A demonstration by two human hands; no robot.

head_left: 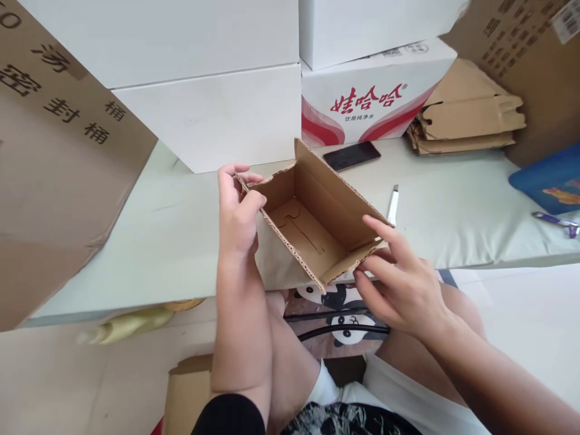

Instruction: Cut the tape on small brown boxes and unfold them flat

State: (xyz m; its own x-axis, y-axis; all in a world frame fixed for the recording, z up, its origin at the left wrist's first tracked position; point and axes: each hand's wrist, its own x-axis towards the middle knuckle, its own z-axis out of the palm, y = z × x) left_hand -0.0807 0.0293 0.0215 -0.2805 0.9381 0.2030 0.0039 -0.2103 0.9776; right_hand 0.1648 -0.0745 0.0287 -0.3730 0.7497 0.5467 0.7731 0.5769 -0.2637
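Note:
A small brown cardboard box (pixel 317 223), with its top open, is held up in front of me at the edge of the covered bench. The inside is bare, and a cut line shows on its bottom panel. My left hand (pixel 240 211) grips the box's left end, thumb on the near rim and fingers behind the end wall. At the opposite end, my right hand (pixel 401 281) has its fingers at the right end wall, the index finger reaching over toward the far corner. Just beyond that corner lies a white utility knife (pixel 394 204).
A black phone (pixel 352 156) lies by a white and red carton (pixel 367 103). Flattened cardboard boxes (pixel 475 118) are stacked at the back right, near a blue item (pixel 550 181) and a pen (pixel 555 222). A big brown carton (pixel 58 181) stands left; white boxes (pixel 217 115) stand behind.

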